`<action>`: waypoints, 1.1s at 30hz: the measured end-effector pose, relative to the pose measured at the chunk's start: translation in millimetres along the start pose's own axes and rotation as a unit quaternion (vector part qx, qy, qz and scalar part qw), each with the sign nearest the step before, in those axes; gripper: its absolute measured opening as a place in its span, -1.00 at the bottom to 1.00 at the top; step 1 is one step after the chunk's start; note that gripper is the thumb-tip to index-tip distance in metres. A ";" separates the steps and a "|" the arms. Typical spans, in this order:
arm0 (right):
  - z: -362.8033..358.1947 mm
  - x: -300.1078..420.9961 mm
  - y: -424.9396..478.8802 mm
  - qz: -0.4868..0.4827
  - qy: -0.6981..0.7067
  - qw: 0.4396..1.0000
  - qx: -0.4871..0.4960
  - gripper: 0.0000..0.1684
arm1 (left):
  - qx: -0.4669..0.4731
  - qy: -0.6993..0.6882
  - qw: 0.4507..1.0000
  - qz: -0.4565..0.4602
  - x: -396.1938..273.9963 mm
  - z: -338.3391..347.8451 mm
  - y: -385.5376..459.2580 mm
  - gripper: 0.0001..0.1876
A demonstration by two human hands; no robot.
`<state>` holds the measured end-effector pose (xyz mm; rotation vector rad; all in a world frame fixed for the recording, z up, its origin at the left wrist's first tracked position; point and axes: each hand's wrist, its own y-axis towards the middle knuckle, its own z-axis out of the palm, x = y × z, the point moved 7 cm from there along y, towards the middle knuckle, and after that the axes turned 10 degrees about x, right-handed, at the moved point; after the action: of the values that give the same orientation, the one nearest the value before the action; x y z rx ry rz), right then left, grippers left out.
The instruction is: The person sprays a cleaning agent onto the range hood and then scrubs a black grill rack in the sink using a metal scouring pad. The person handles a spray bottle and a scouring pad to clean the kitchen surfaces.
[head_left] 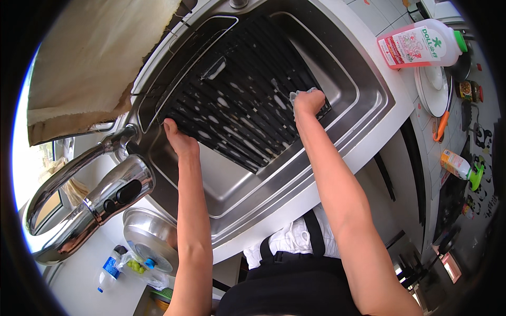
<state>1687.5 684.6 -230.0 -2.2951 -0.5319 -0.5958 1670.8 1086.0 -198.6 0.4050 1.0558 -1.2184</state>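
Note:
A black ridged metal panel (237, 114), which looks like a range hood baffle filter, lies tilted in the stainless steel sink (209, 185). Streaks of white suds run along its ridges, and a small recessed handle (214, 69) shows near its far left part. My left hand (181, 138) holds the panel's left corner, thumb uppermost, its other fingers mostly hidden. In my right hand (309, 103) is a bunched whitish cloth (294, 103), pressed against the panel close to its right edge.
A chrome faucet (99, 197) reaches in at left. A metal basin (148, 233), a plastic bottle (110, 270) and a bag of grapes (138, 268) stand beyond it. At right are a pink detergent jug (421, 43) and a white plate (433, 91). Beige fabric (91, 67) hangs upper left.

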 end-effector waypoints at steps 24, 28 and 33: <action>7.7 57.9 -66.0 -0.450 -0.243 0.858 0.046 -0.37 | -0.026 0.022 0.999 0.017 -6.0 2.6 -5.3 -0.68; 10.8 79.3 -75.7 -0.492 -0.214 0.840 0.074 -0.40 | -0.036 0.036 0.999 0.018 -5.4 -0.1 -6.5 -0.63; 1.8 54.3 -66.7 -0.472 -0.229 0.844 0.108 -0.46 | -0.031 0.052 0.998 0.025 -3.6 -3.8 -3.6 -0.53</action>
<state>1697.1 741.8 -166.5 -1.8278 -1.9104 -0.3669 1665.9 1089.6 -196.5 0.4481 1.1619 -1.1270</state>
